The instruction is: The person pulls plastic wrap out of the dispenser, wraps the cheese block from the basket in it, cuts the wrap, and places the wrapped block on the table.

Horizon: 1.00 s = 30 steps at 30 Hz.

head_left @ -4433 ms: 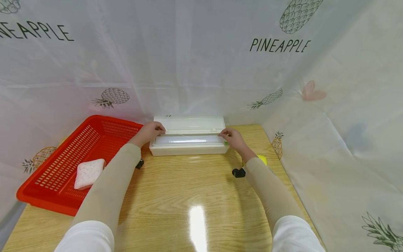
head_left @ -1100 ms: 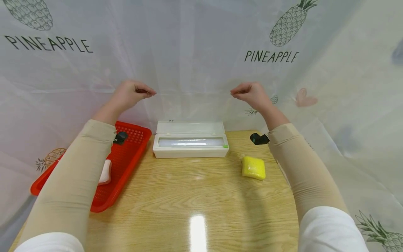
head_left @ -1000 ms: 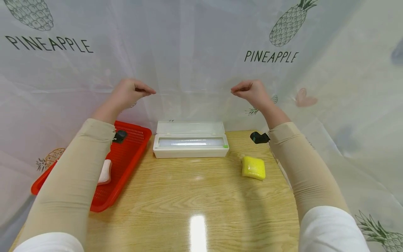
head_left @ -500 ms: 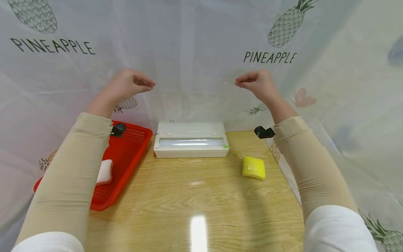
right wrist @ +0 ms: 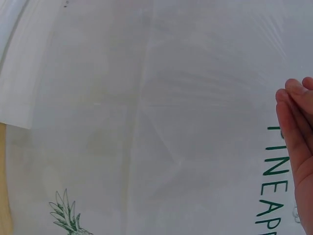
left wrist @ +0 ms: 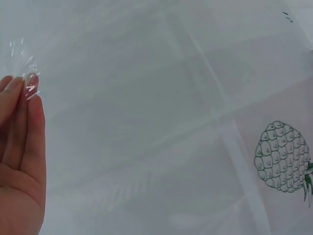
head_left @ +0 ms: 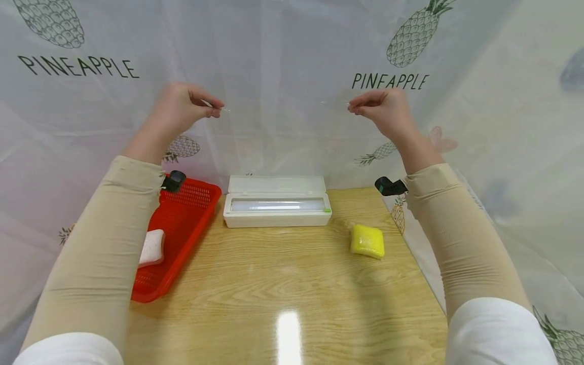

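My left hand (head_left: 180,109) pinches one corner of a sheet of clear cling film (left wrist: 20,55), bunched into creases at the fingertips in the left wrist view. My right hand (head_left: 390,111) pinches the opposite corner, level with the left; the film barely shows between them except for thin glints. Faint stretch lines run from the fingers in the right wrist view. Well below both hands, a white cling film dispenser (head_left: 278,220) stands on the table, its lid (head_left: 276,184) raised at the back and the roll (head_left: 278,205) visible inside. A green cutter tab sits at its right end.
At the left, a red plastic basket (head_left: 193,253) holds a pink-white bread-shaped sponge (head_left: 152,248), partly behind the left sleeve. A yellow sponge-like block (head_left: 367,242) lies right of the dispenser on the wooden table (head_left: 274,284). A pineapple-print curtain (head_left: 283,56) hangs behind.
Over four seconds both hands have risen from the dispenser, drawing film upward. In the last second they climb further and spread slightly apart. The dispenser stays put.
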Motion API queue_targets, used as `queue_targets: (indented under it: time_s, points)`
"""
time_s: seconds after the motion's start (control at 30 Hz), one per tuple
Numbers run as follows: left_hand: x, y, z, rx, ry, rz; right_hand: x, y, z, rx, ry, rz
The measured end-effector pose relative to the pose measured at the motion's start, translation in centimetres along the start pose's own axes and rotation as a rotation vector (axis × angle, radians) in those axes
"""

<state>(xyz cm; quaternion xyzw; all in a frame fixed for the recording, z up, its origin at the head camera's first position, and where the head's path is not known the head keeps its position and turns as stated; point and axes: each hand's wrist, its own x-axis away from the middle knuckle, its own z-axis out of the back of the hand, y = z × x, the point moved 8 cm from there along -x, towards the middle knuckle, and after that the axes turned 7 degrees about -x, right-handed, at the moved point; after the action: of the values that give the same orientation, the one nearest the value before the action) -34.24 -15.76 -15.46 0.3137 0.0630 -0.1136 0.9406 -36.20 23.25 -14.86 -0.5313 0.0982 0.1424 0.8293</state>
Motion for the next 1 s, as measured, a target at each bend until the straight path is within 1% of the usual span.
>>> queue_targets:
  time_s: [0.13, 0.23, 0.3, 0.4, 0.53, 0.63, 0.67, 0.73, 0.8, 0.87, 0.9, 1.0]
  points:
    - [1.0, 0.6, 0.4, 0.014, 0.029, -0.028, 1.1, -0.6, 0.3, -0.037, 0.018, 0.021]
    - [2.5, 0.9, 0.3, 0.052, 0.049, -0.054, 2.7, -0.8, 0.4, -0.075, 0.021, 0.023]
    - [3.7, 1.0, 0.3, 0.084, 0.067, -0.067, 3.9, -1.1, 0.3, -0.091, 0.021, 0.040]
    - [5.4, 1.1, 0.2, 0.104, 0.101, -0.062, 5.8, -1.4, 0.2, -0.109, 0.017, 0.040]
    - [7.4, 0.6, 0.0, 0.138, 0.146, -0.004, 8.1, -1.7, -0.1, -0.089, 0.011, 0.055]
    - [8.9, 0.2, -0.3, 0.173, 0.192, 0.023, 9.6, -2.0, -0.5, -0.056, 0.008, 0.064]
    - [9.5, 0.2, -0.3, 0.188, 0.213, 0.015, 10.1, -2.0, -0.6, -0.045, 0.007, 0.064]
    - [10.5, 0.4, -0.4, 0.180, 0.252, -0.027, 11.1, -2.1, -0.8, -0.018, 0.004, 0.066]
    - [11.5, 0.6, -0.6, 0.166, 0.274, -0.073, 12.1, -2.2, -0.8, 0.023, 0.005, 0.091]
    - [12.4, 0.7, -0.8, 0.150, 0.270, -0.097, 13.1, -2.3, -0.8, 0.076, 0.001, 0.118]
    - [12.9, 0.7, -1.0, 0.125, 0.265, -0.102, 13.5, -2.2, -0.8, 0.110, 0.000, 0.128]
    - [14.4, 0.4, -1.4, 0.091, 0.243, -0.088, 14.7, -2.1, -0.8, 0.177, -0.018, 0.134]
